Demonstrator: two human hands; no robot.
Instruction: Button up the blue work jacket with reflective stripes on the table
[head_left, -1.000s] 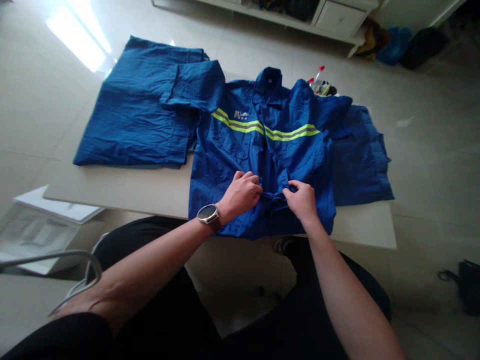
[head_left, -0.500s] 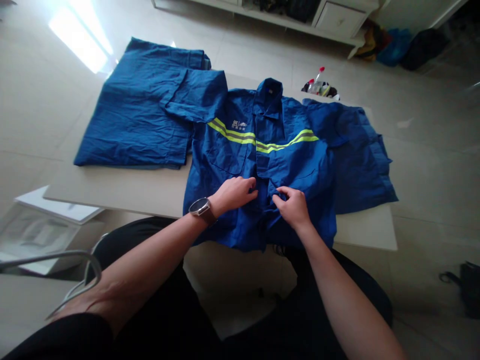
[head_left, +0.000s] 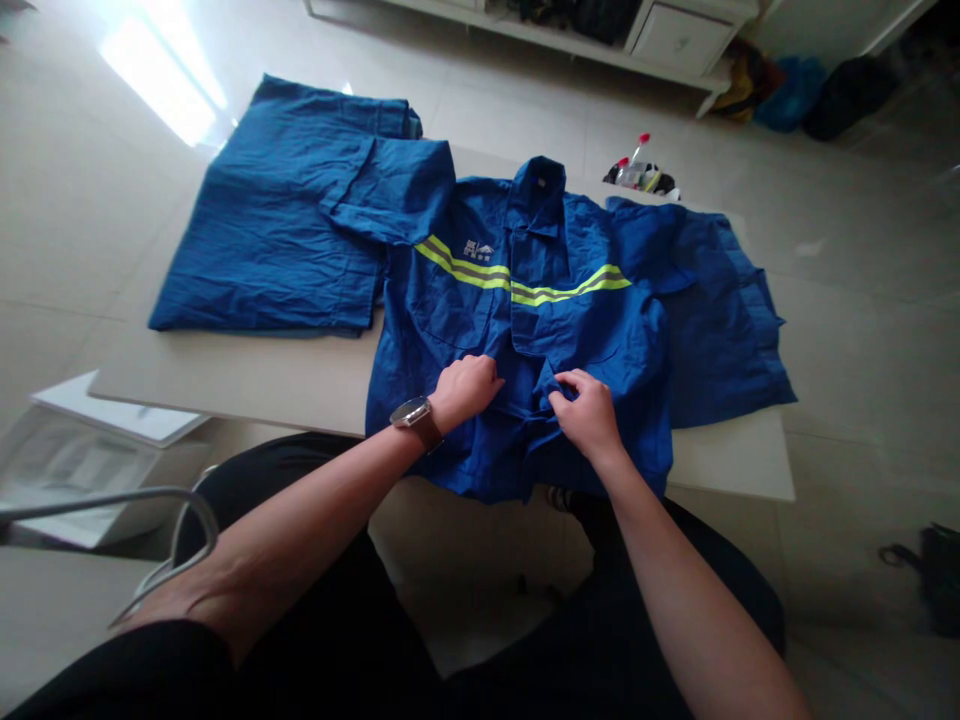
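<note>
A blue work jacket with a yellow-and-grey reflective stripe lies front up before me, collar pointing away. Its upper front is closed, while the lower front edges part between my hands. My left hand, with a watch on the wrist, is closed at the left front edge, its fingertips partly hidden against the cloth. My right hand pinches the right front edge of the jacket, and the fabric bunches up at the fingertips. The jacket's lower hem hangs over the near edge of the table.
Folded blue garments lie on both sides, a larger one left and another right. Bottles with red caps stand beyond the table. A clear box with a white lid and a grey cable are at lower left.
My left hand has shifted slightly left and drawn the left front edge with it, widening the gap. My right hand stays nearly in place, with the cloth at its fingers lifted a little.
</note>
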